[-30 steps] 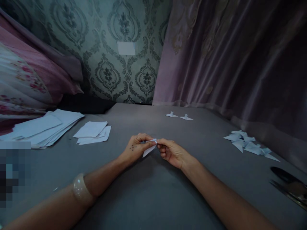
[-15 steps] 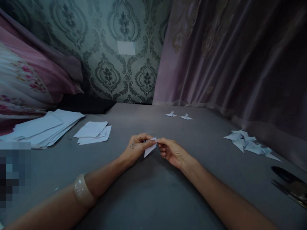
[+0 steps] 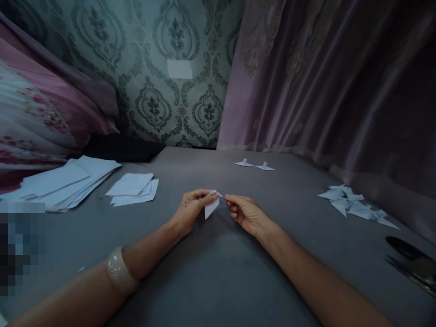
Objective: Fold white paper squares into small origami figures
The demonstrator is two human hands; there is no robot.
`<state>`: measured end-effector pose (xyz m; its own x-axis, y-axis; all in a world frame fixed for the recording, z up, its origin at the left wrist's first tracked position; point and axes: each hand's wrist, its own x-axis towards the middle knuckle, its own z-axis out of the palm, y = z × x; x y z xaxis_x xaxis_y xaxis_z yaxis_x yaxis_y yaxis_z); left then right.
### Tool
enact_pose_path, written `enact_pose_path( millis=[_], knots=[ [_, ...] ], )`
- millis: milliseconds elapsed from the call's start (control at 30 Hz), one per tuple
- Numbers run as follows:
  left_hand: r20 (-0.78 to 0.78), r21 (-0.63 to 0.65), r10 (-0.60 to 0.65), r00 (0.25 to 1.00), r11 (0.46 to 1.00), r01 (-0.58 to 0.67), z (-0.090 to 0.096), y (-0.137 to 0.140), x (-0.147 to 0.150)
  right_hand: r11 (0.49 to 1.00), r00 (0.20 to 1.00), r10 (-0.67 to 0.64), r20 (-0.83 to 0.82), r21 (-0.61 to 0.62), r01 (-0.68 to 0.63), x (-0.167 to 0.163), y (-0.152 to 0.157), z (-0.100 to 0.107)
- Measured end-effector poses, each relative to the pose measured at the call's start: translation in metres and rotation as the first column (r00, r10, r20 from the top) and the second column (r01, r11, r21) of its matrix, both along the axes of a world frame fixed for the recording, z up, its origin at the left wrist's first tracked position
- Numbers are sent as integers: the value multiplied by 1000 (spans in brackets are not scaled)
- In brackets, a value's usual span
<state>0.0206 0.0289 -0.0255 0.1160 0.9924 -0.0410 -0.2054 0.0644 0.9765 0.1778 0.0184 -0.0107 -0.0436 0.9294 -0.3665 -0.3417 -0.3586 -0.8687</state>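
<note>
My left hand (image 3: 194,206) is closed over the middle of the table, its thumb and fingers pinching a partly folded white paper bird (image 3: 211,208). One pointed wing hangs below the thumb. A narrow tip sticks out of the paper toward the right. My right hand (image 3: 245,213) is closed in a pinch at the end of that tip, its other fingers curled in; the contact there is very small. Two white paper birds (image 3: 244,162) stand farther back on the grey surface (image 3: 204,281). A pile of folded paper birds (image 3: 356,204) lies to the right.
At the left lie a large stack of white paper (image 3: 68,186) and a smaller stack of paper squares (image 3: 132,188). Scissors (image 3: 412,265) with dark handles rest at the right edge. A curtain (image 3: 306,81) and a patterned wall (image 3: 180,104) border the back.
My left hand has shifted slightly left with the folded paper and turned it. A narrow tip now shows between the two hands, which are slightly farther apart.
</note>
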Motion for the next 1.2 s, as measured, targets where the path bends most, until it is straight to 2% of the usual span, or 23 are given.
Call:
enact_pose_path(
  millis=[100, 167, 233, 333, 467, 533, 600, 667, 700, 833, 900, 967, 1100, 1200],
  knots=[
    [-61, -3, 125, 990, 992, -126, -3, 6, -4, 998, 998, -57, 38, -14, 58, 3, 2, -3],
    [-185, 68, 178, 967, 983, -168, -5, 9, -7, 998, 997, -62, 48, -10, 63, 4, 4, -6],
    [-357, 174, 201, 912, 974, -147, -7, 11, -10, 999, 997, -54, 46, 2, 54, 5, 4, -7],
    [-557, 311, 242, 795, 948, -71, -9, 10, -14, 999, 998, -48, 42, 20, 47, 6, 4, -10],
    [-765, 358, 291, 575, 934, 5, -11, 8, -22, 999, 999, -34, 35, 39, 32, 7, 3, -13],
    [-816, 385, 320, 482, 922, 41, -10, 8, -26, 998, 999, -28, 39, 53, 26, 8, 3, -15],
    [-837, 419, 351, 420, 904, 80, -7, 9, -30, 998, 999, -22, 43, 62, 19, 8, 3, -17],
    [-845, 419, 348, 405, 902, 100, -1, 11, -33, 998, 999, -15, 39, 65, 12, 9, 4, -19],
    [-839, 412, 337, 427, 906, 94, 2, 12, -35, 998, 999, -11, 33, 65, 8, 9, 4, -20],
    [-720, 353, 312, 620, 934, -60, 8, 16, -36, 998, 1000, 7, 15, 67, -7, 11, 5, -21],
    [-704, 282, 276, 654, 954, -98, 6, 16, -35, 997, 1000, 15, 12, 70, -16, 11, 5, -22],
    [-754, 248, 240, 612, 966, -72, 3, 15, -33, 997, 1000, 24, 19, 79, -26, 11, 4, -22],
    [-864, 333, 277, 421, 941, 64, -5, 14, -32, 995, 999, 37, 31, 93, -39, 11, 4, -22],
    [-889, 365, 303, 344, 922, 130, -9, 13, -32, 996, 999, 35, 35, 86, -38, 11, 4, -22]
  ],
)
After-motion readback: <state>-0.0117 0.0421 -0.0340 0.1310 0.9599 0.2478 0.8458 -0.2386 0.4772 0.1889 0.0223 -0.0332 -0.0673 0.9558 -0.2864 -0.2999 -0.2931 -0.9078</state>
